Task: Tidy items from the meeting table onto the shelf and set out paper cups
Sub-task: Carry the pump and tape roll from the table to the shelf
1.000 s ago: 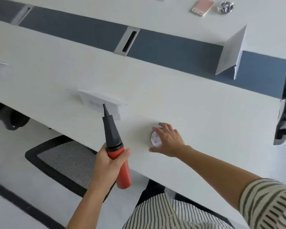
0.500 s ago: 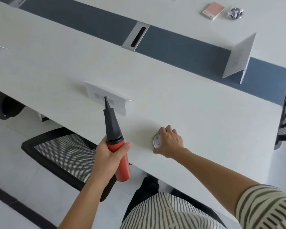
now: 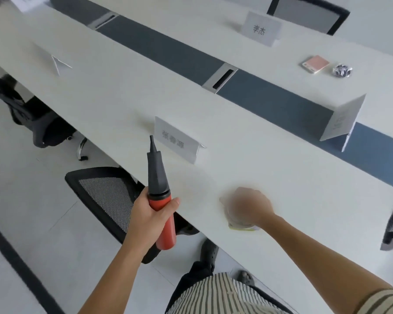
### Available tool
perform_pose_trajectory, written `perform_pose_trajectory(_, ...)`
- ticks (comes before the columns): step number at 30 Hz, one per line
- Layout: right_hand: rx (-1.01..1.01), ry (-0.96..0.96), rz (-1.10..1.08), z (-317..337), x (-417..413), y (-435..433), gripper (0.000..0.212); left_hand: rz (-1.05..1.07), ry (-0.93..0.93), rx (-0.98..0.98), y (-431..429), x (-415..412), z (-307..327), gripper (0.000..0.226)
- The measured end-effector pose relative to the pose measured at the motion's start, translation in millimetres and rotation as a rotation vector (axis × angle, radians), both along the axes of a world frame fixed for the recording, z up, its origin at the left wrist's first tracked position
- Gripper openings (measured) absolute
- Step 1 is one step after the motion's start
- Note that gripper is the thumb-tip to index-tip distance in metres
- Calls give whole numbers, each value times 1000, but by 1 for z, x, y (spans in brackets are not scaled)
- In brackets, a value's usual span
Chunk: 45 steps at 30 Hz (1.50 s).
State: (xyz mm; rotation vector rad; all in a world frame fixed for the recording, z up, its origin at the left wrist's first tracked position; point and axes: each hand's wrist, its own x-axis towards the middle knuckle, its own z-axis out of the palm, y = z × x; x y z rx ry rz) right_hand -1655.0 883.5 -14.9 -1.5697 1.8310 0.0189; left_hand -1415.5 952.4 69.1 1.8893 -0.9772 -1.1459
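Black mesh chair (image 3: 104,198) below the near edge, grey floor (image 3: 27,200), second chair (image 3: 309,14) opposite

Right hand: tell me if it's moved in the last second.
No real shift: right hand, blurred, sits at the same spot beside the name card, though its fingers have curled shut.

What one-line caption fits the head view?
Left hand grips red-and-black hand pump; blurred right hand covers small round item at white table edge.

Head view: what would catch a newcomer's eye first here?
The red-and-black hand pump, gripped upright in the left hand off the white table's near edge. Next, the blurred right hand closed over a small round item at that edge.
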Motion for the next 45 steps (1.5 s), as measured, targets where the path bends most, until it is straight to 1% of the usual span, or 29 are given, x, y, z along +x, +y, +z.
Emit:
perform_pose_trajectory(3,-20,-44,94,25,-6,14,48,62,-22,-23,28,0,11,25)
perform_pose_trajectory(8,-103,-181,214,58,-10,56,49,199,-71,-36,100,-8,22,27)
perform_pose_trajectory(11,-134,-235,315,70,-9,85,44,262,-125,-9,154,-13,24,28)
perform_pose_trajectory(14,-138,-228,435,80,0,109,39,337,-176,54,207,-8,25,31)
perform_pose_trajectory(18,-88,-187,622,91,37,134,47,451,-221,118,262,14,26,31)
perform_pose_trajectory(22,-67,-162,776,93,97,149,46,517,-234,183,298,51,22,35)
perform_pose_trajectory(25,-68,-177,830,95,156,159,45,561,-215,185,317,93,22,33)
perform_pose_trajectory(28,-81,-182,882,92,234,170,48,600,-207,200,347,151,27,32)
perform_pose_trajectory(30,-76,-189,891,99,258,173,48,608,-211,221,353,171,32,32)
perform_pose_trajectory(34,-119,-186,955,110,355,183,46,689,-258,246,376,262,39,33)
perform_pose_trajectory(39,-135,-173,982,118,446,160,45,667,-247,215,348,353,37,29)
perform_pose_trajectory(43,-170,-141,964,108,521,114,43,633,-230,211,303,431,26,30)
perform_pose_trajectory(45,-183,-147,936,102,566,84,46,639,-234,210,277,477,24,30)
